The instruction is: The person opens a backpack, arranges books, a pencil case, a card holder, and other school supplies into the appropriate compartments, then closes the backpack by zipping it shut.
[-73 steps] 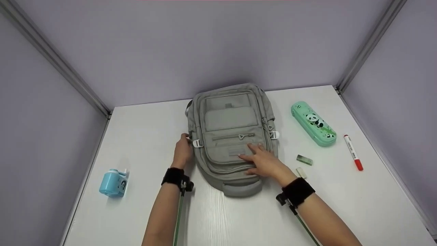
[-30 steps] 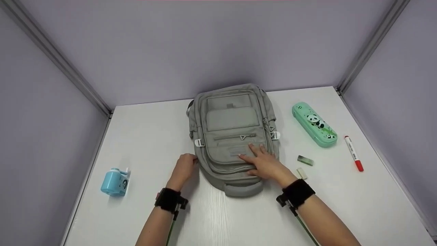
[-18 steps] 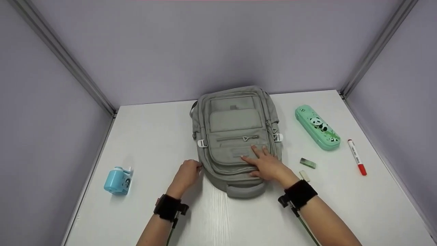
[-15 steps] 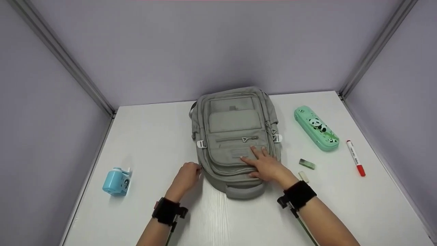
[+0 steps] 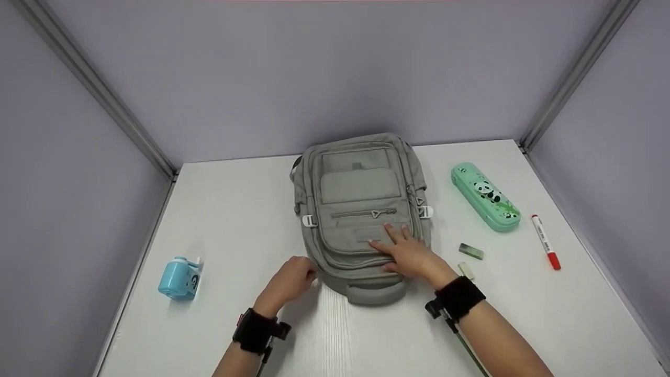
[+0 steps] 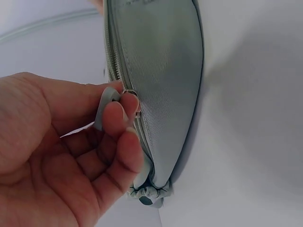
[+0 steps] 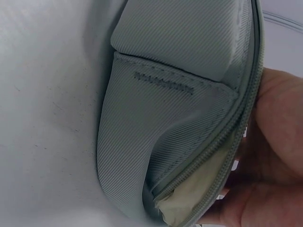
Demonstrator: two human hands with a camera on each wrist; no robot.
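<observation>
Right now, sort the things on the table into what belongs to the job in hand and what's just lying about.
Belongs to the job:
grey backpack, under the right hand
its zipper pull, pinched in the left hand

Seemingly just lying about, held by neither hand:
green panda case
red-capped marker
small green block
small pale block
blue crank-handled object, probably a sharpener

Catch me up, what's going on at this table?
A person is working on a gray backpack lying on the table. Their left hand pinches a zipper pull at its side, while the right hand rests spread on its front. Near the right hand, a zipped opening gapes. Outside the bag, a green panda case, a marker, a green block and a pale block lie right; a blue gadget stands left.
</observation>
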